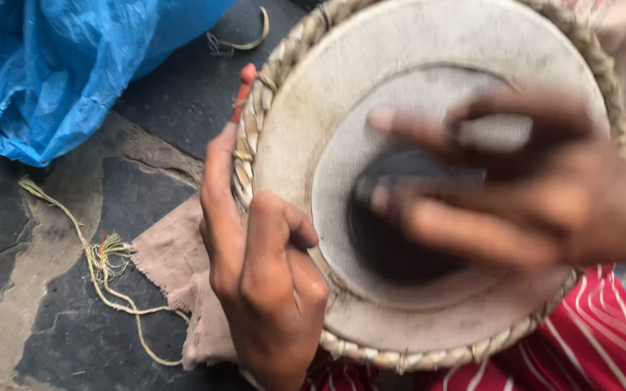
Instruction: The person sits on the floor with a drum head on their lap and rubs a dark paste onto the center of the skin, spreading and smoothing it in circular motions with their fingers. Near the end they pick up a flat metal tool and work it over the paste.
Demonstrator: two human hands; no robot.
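One drum (429, 65), face up toward the cam, round head filling the centre-right of view, braided rim all round; its long axis runs away from the lens, so only the head shows. One dark round patch (400, 246) sits approx mid-skin, inside a paler ring.

Two hands on it. Left hand (255, 268) is clenched on the rim at the lower left, index finger stretched up along the braid, thumb curled onto the skin. A thin reddish stick (243, 90) pokes up just past that fingertip, pointing top-right; can't tell if the hand grips it. Right hand (516, 188) comes in from the right, blurred w/ motion, fingers spread over the dark patch, pointing left – released, nothing held, contact w/ the skin unclear.

One brown cloth (172, 253) under the drum, frayed edge. One red-and-white striped fabric (603, 333) bottom right. One blue plastic sheet (45, 65) crumpled top left, no label visible. One yellowish cord (99, 261) trails over the dark stone floor (175, 94).
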